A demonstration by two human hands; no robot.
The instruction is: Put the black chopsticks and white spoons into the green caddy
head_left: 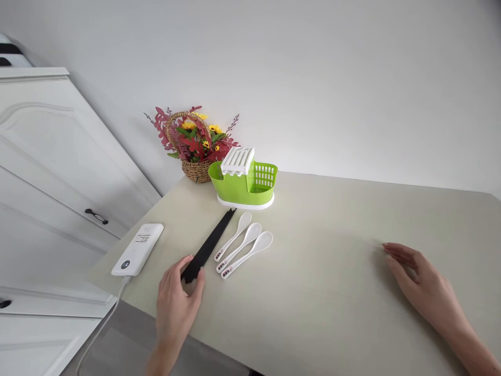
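1. Our left hand [176, 303] straddles the chopsticks [210, 244] beside the spoons [252, 231]; we cannot tell if it grips.
2. Our right hand [428, 282] is released.
3. Pinching unevenly, we could splay the bundle.

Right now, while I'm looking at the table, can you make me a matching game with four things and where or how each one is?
Things:
1. Bundle of thin black sticks
2. White spoons with long handles
3. White rectangular device
4. Brown woven basket

Places and states:
A. Has a white cable plugged in
B. Holds yellow flowers and red leaves
C. Near end between the thumb and fingers of the left hand
D. Three lying side by side

Right pairs: 1-C, 2-D, 3-A, 4-B
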